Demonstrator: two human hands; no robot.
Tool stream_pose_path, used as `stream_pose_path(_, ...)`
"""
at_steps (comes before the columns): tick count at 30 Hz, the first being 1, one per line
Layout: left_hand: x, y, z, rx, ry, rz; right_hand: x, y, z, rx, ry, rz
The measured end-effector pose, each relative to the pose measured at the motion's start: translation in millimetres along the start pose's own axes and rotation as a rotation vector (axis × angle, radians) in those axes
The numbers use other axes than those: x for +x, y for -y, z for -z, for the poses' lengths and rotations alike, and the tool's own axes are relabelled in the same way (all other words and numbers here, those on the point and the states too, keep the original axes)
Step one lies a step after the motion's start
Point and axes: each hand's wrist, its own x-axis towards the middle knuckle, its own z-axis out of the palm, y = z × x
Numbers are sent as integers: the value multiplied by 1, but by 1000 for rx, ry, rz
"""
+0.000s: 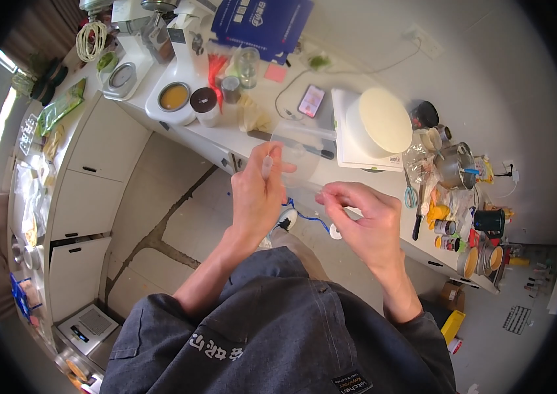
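Observation:
My left hand [257,190] is raised at the front edge of the counter, its fingers closed on a thin, see-through plastic piece [301,157]. The plastic looks like a clear film, though its exact kind is hard to make out. A small whitish, translucent bit [267,167] shows by the left thumb. Opposite, my right hand [370,217] pinches the lower right edge of the clear plastic between thumb and fingers. Through and behind the plastic lies a long knife [318,152] with a dark handle. Just beyond, a tall off-white round block [383,121] stands on a white square board [351,154].
A phone [311,100] lies on the counter beside a cable. Leftward stand a white mixer [183,46], a bowl of yellow liquid [174,96] and a brown-topped tub [205,102]. To the right are scissors [410,197], a metal pot [456,164] and jars. A blue ribbon [308,215] shows below my hands.

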Motion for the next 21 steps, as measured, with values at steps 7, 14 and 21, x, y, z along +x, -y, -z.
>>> stream_pose_path(7, 4, 7, -3, 87, 32, -73, 2, -3, -10, -54, 111, -118)
stream_pose_path(14, -9, 17, 4, -97, 188, -28, -1, -3, -19, 166, -62, -214)
stream_pose_path(21, -14, 18, -1, -22, 139, -70, -4, -11, -30, 144, -86, -164)
